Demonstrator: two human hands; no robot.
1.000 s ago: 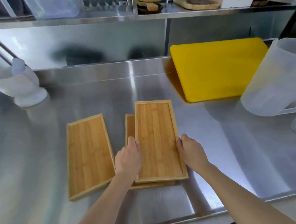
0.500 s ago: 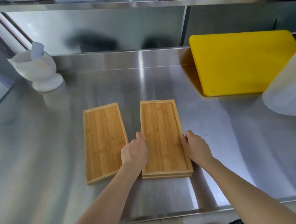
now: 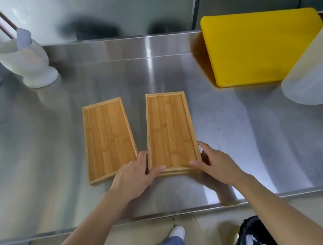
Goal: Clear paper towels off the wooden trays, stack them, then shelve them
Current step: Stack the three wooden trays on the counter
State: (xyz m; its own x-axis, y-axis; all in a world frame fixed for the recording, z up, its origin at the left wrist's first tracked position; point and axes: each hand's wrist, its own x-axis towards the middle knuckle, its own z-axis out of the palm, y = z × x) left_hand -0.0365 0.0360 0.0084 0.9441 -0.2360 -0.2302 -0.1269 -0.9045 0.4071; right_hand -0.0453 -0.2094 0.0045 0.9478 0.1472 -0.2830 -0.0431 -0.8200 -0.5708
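Gripping the near corners of two stacked wooden trays (image 3: 169,131) on a steel surface (image 3: 242,146): left hand (image 3: 135,175), right hand (image 3: 218,163). Just left, lying apart, a third tray (image 3: 108,138).

Both hands, left (image 3: 135,172) and right (image 3: 216,161), at the near corners of stacked wooden trays (image 3: 169,131) beside single tray (image 3: 108,139).
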